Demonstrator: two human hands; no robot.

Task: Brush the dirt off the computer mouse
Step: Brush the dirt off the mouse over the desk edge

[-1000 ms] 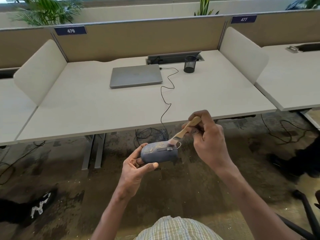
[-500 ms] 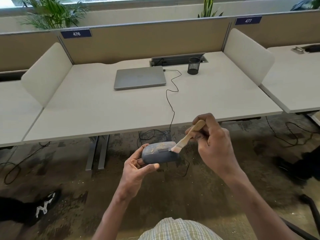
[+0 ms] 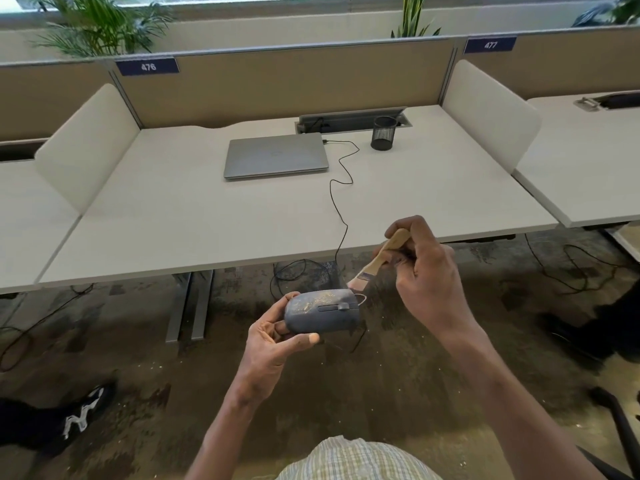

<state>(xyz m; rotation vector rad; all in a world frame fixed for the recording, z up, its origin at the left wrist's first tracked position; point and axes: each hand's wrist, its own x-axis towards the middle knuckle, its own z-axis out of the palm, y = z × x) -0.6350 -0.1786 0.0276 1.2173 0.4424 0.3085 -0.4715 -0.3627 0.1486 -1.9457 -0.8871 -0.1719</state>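
Head view: nearest, the left hand (image 3: 277,344) cups the rounded grey plastic computer mouse (image 3: 322,311) from below, thumb along its near side, in the air in front of the bench's (image 3: 173,216) near edge. It looks light, rigid and smooth, so best held by its flanks. Beyond, the right hand (image 3: 424,271) pinches the wooden-handled small brush (image 3: 377,259), bristles at the mouse's far end; yellowish dirt remains on top.
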